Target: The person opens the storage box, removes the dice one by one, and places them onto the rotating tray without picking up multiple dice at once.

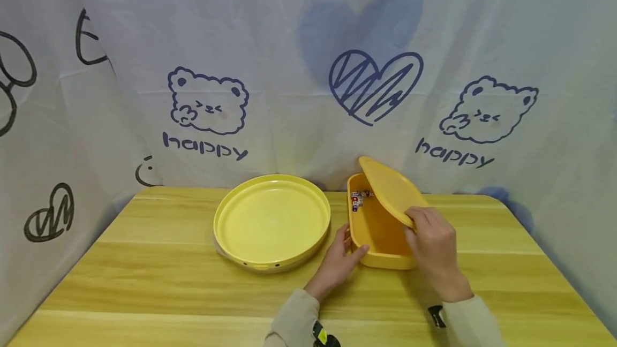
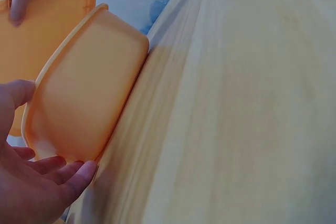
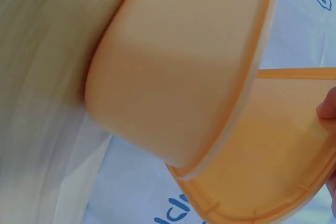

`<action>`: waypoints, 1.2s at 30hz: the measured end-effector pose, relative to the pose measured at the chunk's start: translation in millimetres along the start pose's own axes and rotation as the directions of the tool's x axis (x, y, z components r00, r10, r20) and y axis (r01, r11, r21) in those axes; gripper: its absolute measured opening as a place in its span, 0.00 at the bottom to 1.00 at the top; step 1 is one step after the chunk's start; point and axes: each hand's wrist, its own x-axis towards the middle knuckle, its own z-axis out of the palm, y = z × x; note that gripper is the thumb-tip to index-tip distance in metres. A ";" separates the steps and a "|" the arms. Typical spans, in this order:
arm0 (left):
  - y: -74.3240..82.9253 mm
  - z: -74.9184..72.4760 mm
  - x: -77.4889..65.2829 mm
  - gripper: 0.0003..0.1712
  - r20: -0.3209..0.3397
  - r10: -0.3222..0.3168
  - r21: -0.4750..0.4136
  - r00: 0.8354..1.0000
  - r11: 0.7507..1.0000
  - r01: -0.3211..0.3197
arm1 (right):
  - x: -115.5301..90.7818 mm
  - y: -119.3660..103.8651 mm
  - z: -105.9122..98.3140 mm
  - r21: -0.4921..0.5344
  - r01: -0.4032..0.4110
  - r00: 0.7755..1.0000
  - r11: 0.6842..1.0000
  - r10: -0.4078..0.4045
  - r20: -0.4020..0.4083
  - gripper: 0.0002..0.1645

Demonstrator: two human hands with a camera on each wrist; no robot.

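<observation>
**One orange box, lid raised at a slant**

The box rests on the wood-grain table, right of centre and close to the far edge. The left hand grasps its near left corner, thumb at the rim and fingers along the outer wall. The right hand pinches the lid at its near edge. The lid slants over the right part of the box, leaving the left part uncovered; whether it touches the rim cannot be determined.

Several small patterned cubes, with white, red and blue showing, lie grouped inside the box at the far left corner; their markings are too small to read.

Near the box, on its left, stands a round yellow tray with a raised rim. Behind the table hangs a pale cloth printed with hearts, bear faces and "happy".
</observation>
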 end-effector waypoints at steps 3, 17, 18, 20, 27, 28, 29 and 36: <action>-2.2 1.2 0.6 0.41 0.000 -0.009 -0.008 1.000 1.000 0.009 | 1.3 3.0 -4.6 -0.002 -0.036 0.999 0.999 0.036 -0.025 0.08; -2.7 -0.4 1.0 0.40 -0.005 -0.003 0.003 1.000 1.000 0.003 | 10.2 14.3 -26.2 -0.098 -0.255 0.962 0.962 0.241 -0.132 0.05; -2.7 -0.3 1.0 0.40 -0.005 -0.006 0.002 1.000 1.000 0.006 | 10.6 15.4 -28.4 -0.103 -0.276 0.955 0.956 0.261 -0.141 0.05; -2.8 0.1 1.1 0.40 -0.005 -0.012 0.002 1.000 1.000 0.012 | 10.5 18.5 -33.8 -0.109 -0.323 0.940 0.940 0.305 -0.155 0.06; -1.7 0.6 0.8 0.40 -0.005 -0.008 -0.001 1.000 1.000 0.008 | 4.0 34.9 -49.4 -0.122 -0.460 0.881 0.880 0.434 -0.188 0.09; -2.1 0.7 0.9 0.40 -0.005 -0.004 0.003 1.000 1.000 0.004 | 2.9 36.8 -50.4 -0.120 -0.484 0.867 0.867 0.456 -0.198 0.09; -2.4 0.8 1.0 0.40 -0.004 -0.001 0.005 1.000 1.000 0.002 | 2.0 38.8 -51.4 -0.126 -0.502 0.857 0.856 0.473 -0.203 0.10; -2.0 0.8 -0.5 0.44 -0.018 -0.028 0.012 0.999 1.000 0.028 | -2.1 45.6 -59.6 -0.148 -0.764 0.645 0.628 0.749 -0.152 0.14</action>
